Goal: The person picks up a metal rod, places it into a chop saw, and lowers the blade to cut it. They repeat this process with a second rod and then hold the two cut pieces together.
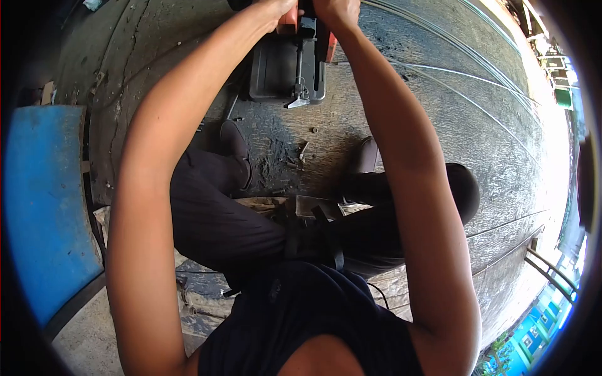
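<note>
At the top edge of the view stands a machine with a grey metal base (273,72), orange-red and black parts and a metal clamp rod (300,72). My left hand (276,11) is at the machine's orange part, cut off by the frame's top edge. On the other side, my right hand (338,12) is at its dark upper part, also partly out of view. The fingers of both hands are mostly hidden, so their grip cannot be made out.
Long thin metal rods (464,74) lie across the worn floor (389,94) at the upper right. A blue panel (47,207) is at the left. Small metal bits (303,152) lie between my shoes. A railing (552,272) is at the right.
</note>
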A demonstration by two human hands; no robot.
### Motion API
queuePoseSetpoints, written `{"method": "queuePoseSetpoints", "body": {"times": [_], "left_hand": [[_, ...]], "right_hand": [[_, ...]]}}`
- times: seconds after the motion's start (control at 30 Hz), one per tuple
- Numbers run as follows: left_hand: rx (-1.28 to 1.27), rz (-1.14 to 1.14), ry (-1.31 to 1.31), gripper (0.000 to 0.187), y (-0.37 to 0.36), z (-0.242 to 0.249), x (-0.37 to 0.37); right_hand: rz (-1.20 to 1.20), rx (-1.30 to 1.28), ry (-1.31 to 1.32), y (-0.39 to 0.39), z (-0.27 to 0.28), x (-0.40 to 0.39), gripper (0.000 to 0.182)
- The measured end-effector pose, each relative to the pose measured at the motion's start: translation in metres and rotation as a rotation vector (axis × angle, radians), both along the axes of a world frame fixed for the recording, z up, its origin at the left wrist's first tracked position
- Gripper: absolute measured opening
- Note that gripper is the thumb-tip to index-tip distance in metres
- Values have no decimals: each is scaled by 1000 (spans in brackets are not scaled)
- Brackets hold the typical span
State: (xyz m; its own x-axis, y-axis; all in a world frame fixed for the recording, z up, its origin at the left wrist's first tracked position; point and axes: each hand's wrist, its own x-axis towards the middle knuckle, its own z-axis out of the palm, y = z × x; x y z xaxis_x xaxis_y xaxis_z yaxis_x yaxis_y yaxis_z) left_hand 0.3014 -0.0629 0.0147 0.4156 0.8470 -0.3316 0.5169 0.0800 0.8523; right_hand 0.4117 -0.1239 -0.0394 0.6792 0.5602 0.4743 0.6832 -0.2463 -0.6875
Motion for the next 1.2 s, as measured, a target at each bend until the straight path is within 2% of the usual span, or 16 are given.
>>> {"method": "queuePoseSetpoints", "body": {"times": [0.07, 0.1, 0.13, 0.2, 0.27, 0.33, 0.4, 0.47, 0.53, 0.63, 0.73, 0.93, 1.07, 1.1, 1.2], "left_hand": [[-21, 62, -85, 35, -2, -2, 3], [-78, -68, 39, 32, 7, 0, -2], [-83, -58, 34, 32, 7, -2, -3], [-34, -8, -87, 30, 2, -2, -1], [-29, 14, -68, 25, 3, -3, 0], [-113, -62, -209, 23, 6, -10, -1], [-137, -59, -225, 21, 4, -9, -4], [-115, -54, -204, 21, 2, -10, -5], [-118, -45, -232, 21, 0, -16, -5], [-109, -44, -254, 22, -3, -22, -8], [-119, -40, -250, 23, -10, -22, -13], [-114, -57, -164, 28, -14, -27, -18], [-15, -66, -286, 25, -21, -39, -23], [-22, -71, -291, 26, -21, -42, -24], [-17, -61, -302, 26, -23, -49, -25]], "right_hand": [[-19, -63, 5, 1, 5, -2, 67], [-13, -101, 38, -6, 13, -8, 67], [-7, -139, 70, -9, 20, -12, 68], [-5, -130, 27, -2, 17, -3, 65], [-38, -201, 96, 7, 18, 6, 58], [-41, -169, 104, 13, 13, 6, 51], [-77, -76, 36, 13, 10, 2, 50], [-63, -103, 51, 13, 7, 3, 47], [10, 56, 1, 14, 1, 5, 45], [-46, -35, 46, 7, 6, -6, 49], [8, 46, 19, 6, -3, -3, 56], [-27, 36, -51, 1, -17, -9, 61], [-10, -52, 20, -4, -20, -10, 63], [-22, 12, -149, -2, -28, -9, 64], [47, 59, -84, -5, -30, -8, 64]]}}
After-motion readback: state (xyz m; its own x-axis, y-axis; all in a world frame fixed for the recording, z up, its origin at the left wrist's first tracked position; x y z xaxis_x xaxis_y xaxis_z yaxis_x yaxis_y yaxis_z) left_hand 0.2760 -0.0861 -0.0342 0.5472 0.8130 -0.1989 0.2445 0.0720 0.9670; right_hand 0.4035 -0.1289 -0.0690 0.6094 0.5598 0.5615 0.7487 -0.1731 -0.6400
